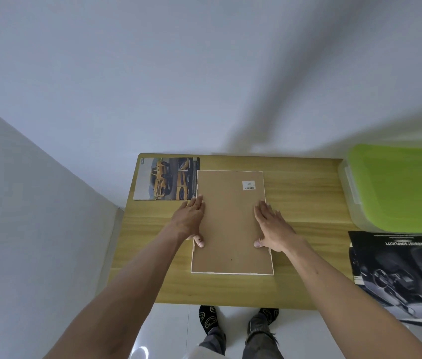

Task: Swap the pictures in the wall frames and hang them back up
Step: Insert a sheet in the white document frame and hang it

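A white picture frame (231, 273) lies face down in the middle of the wooden table (303, 193). Its brown backing board (229, 221) faces up and carries a small white barcode sticker (248, 185). My left hand (191, 220) lies flat on the board's left edge with the thumb pressed on the board. My right hand (272, 225) rests flat on the right edge, thumb also on the board. A picture of a yellow car (164, 178) lies at the table's far left, its right side tucked under the frame. A dark car-interior picture (401, 273) lies at the right.
A clear storage box with a green lid (401, 187) stands at the table's far right. White walls rise behind and to the left of the table. My feet (238, 320) stand on the white tiled floor below the table's near edge.
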